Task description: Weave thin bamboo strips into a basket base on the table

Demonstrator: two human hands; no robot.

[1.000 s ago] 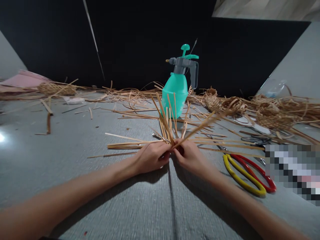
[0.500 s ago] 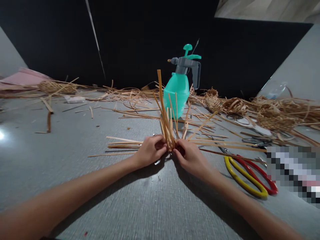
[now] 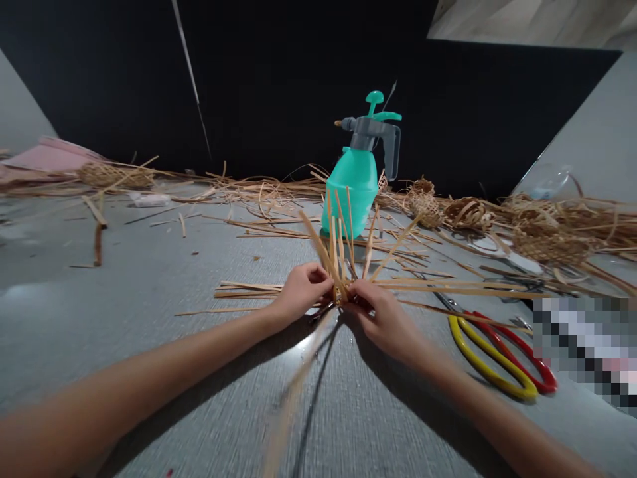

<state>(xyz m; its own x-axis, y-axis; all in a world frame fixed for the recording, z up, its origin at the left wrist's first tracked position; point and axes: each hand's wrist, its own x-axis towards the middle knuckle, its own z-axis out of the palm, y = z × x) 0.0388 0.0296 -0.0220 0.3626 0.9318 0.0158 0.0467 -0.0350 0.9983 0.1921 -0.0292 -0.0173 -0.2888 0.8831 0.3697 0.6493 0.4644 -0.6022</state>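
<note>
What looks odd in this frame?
A long, blurred strip sticks down toward the viewer from the bundle held between the left hand and right hand, while the other strips fan upward. A pixelated patch also hides part of the lower right of the view.

The pump spray bottle [image 3: 352,189] is teal with a grey nozzle and handle, and the shears [image 3: 490,355] have one yellow and one red loop handle. Pale tan cane strips [image 3: 338,245] fan across the grey, finely speckled desk [image 3: 149,285], while the woven pieces [image 3: 550,245] show a honey-brown lattice. A pink sheet [image 3: 47,158] lies far left, against a black wall [image 3: 298,86].
</note>
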